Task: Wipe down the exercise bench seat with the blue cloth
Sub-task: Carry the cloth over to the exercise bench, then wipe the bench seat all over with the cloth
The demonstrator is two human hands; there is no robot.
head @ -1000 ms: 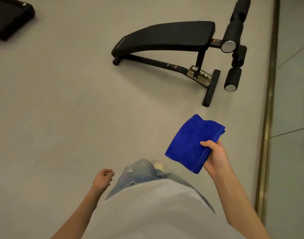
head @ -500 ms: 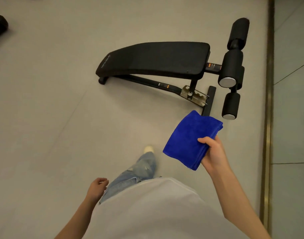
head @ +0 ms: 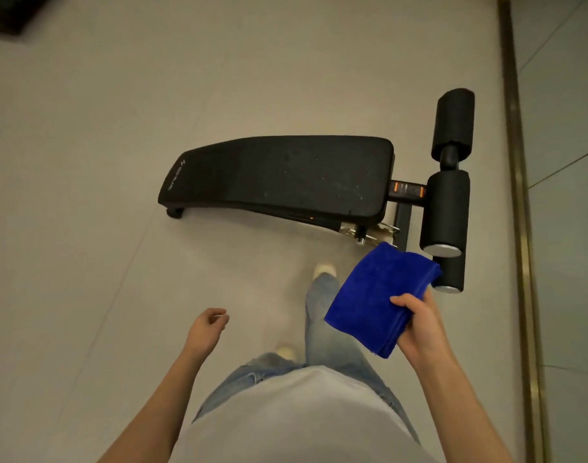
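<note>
1. Blue cloth: one, deep royal blue with a plush nap, folded into a thick rectangular pad whose layered edges show at the near corner. It is held in the air over the floor, in front of the person's right leg, just short of the bench's roller end and not touching the pad.
2. Exercise bench seat: one long black pad, curved and narrowing toward its left end, where small pale lettering runs across it. Faint pale specks are scattered over its surface. It lies crosswise on the floor, mounted on a black frame with orange marks.
3. Foam rollers: three black cylinders at the right end of the bench. The upper roller is farthest, the middle roller shows a silver end cap, and the lower roller is partly hidden behind the cloth.
4. Right hand: grips the cloth at its near right edge, thumb on top and fingers beneath.
5. Left hand: loosely curled, holding nothing, hanging above the floor well apart from the bench.
6. Person: one, seen from above, with pale shirt, light jeans and two pale shoes, the forward shoe near the bench.
7. Metal strip: one brass-coloured line running along the floor at right.
</note>
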